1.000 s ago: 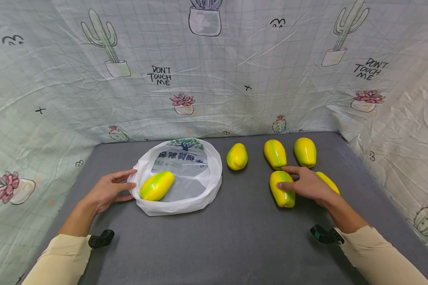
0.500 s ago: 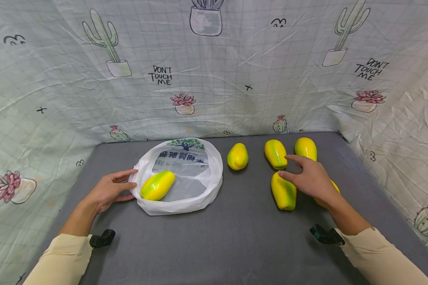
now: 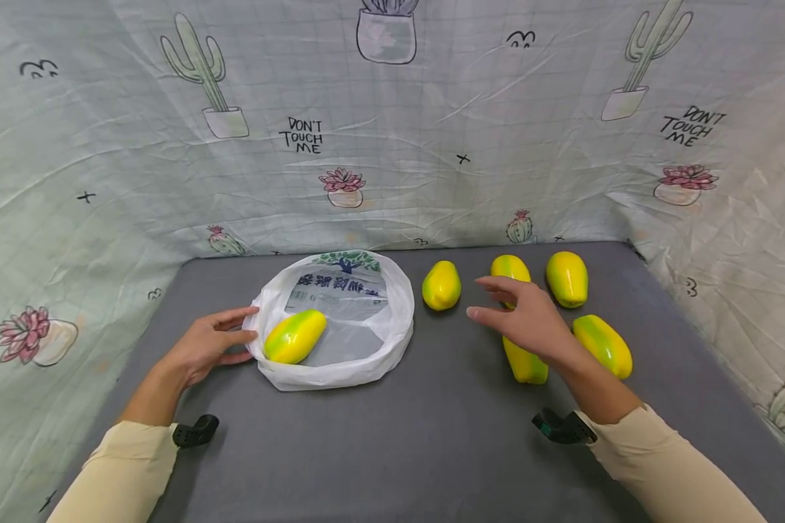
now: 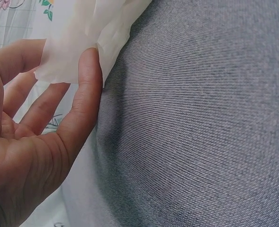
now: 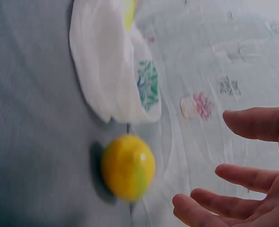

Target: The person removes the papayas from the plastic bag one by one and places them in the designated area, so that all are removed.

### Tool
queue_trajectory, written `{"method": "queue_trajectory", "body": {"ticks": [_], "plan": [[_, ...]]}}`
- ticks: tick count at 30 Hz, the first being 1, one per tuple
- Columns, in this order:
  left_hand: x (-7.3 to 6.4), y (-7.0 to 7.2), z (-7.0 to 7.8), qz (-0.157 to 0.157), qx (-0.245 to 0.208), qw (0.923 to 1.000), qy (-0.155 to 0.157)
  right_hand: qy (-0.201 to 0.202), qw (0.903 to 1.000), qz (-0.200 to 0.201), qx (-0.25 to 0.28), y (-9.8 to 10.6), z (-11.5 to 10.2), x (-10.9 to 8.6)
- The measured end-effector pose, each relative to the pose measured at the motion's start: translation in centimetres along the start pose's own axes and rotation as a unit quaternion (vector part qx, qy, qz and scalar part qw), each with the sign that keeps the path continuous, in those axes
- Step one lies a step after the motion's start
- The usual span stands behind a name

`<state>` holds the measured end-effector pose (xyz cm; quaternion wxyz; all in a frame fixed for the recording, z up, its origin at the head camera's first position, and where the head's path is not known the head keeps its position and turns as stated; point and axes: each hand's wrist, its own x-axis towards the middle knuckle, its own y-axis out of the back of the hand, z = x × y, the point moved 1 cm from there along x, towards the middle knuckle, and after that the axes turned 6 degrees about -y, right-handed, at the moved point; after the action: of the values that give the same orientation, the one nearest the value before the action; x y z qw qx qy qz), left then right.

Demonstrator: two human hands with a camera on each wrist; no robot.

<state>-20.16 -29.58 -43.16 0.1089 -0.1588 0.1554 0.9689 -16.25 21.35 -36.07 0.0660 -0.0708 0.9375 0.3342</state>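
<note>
My left hand (image 3: 206,343) rests at the left side of a white plastic bag (image 3: 340,374), its spread fingers and thumb touching the bag's wall. In the left wrist view the thumb (image 4: 87,75) lies against the plastic, and the index fingertip is hidden behind it. The bag's mouth is wide, with one shiny yellow-green papaya (image 3: 296,336) inside. My right hand (image 3: 523,316) holds nothing; its fingers are apart over the table. It partly covers two papayas, one behind (image 3: 510,267) and one nearer (image 3: 526,365). Left of its fingertips lies another papaya (image 3: 441,285).
Two more papayas lie at the right, one at the back (image 3: 567,280) and one beside the right forearm (image 3: 603,346). All rest on a grey cloth-covered table (image 3: 366,457). A patterned cactus curtain (image 3: 392,160) hangs round the back and sides.
My right hand has left the nearer right papaya and moved up and left toward the lone papaya beside the bag. That nearer papaya shifted slightly. My left hand stays at the bag.
</note>
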Motion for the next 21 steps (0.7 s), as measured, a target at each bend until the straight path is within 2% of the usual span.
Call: {"method": "queue_trajectory", "body": {"ticks": [11, 14, 18, 21], "plan": [[0.3, -0.2, -0.1, 0.004, 0.002, 1.0, -0.002, 0.01, 0.9928, -0.048, 0.109, -6.1, -4.0, 2.0], [0.3, -0.1, -0.2, 0.004, 0.003, 1.0, -0.005, 0.013, 0.9848, -0.077, 0.155, -7.7, -5.2, 2.5], [0.3, -0.1, -0.3, 0.001, -0.001, 1.0, -0.005, 0.004, 0.9678, -0.116, 0.223, -9.8, -6.6, 3.2], [0.4, -0.2, -0.3, 0.002, -0.004, 1.0, -0.001, -0.009, 0.9605, -0.127, 0.248, -11.2, -7.3, 3.7]]}}
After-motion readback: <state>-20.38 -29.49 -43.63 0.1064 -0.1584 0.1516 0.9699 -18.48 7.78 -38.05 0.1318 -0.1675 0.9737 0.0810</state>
